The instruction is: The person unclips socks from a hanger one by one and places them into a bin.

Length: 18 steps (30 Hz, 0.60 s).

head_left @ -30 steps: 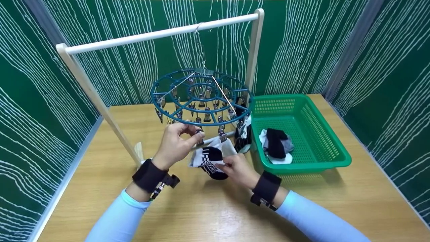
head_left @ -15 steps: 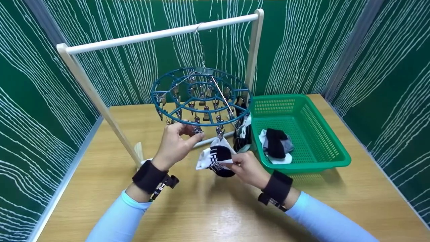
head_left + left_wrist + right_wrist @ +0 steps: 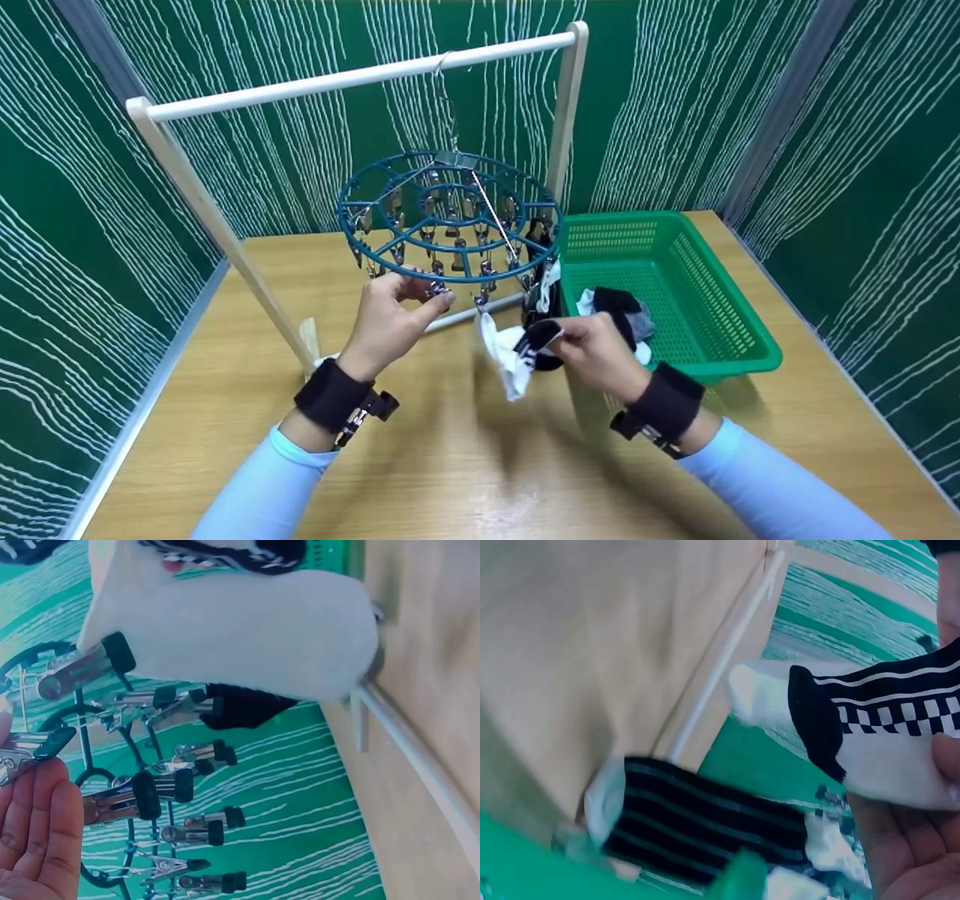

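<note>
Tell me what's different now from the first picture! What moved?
The right hand moved to the right, toward the green basket, taking the checkered sock along. No hand took hold of anything new or let go. The left hand stayed about where it was, pinching a metal clip. The basket stayed put too.

From above, the head view faces forward and down; 2 close wrist views share the checkered sock (image 3: 889, 724).
</note>
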Each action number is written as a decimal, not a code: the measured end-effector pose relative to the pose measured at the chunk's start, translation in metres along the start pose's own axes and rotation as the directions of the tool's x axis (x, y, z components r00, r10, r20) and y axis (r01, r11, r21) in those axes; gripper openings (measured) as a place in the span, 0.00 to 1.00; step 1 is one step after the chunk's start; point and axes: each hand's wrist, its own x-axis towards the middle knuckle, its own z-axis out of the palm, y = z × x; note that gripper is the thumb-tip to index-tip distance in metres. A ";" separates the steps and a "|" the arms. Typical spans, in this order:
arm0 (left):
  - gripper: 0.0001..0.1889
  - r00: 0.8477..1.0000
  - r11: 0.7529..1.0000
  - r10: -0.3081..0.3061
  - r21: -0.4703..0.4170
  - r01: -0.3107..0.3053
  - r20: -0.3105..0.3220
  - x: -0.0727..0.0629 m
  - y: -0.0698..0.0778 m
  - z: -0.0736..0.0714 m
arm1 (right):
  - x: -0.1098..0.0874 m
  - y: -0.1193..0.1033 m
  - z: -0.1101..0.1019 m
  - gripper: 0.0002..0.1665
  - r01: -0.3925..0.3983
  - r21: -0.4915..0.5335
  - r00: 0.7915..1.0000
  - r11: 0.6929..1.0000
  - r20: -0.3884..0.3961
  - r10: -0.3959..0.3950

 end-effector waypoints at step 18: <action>0.09 1.000 1.000 -0.019 -0.015 0.019 -0.018 0.001 -0.004 0.000 | 0.023 -0.006 -0.082 0.12 -0.135 -0.128 0.985 0.983 -0.128 0.119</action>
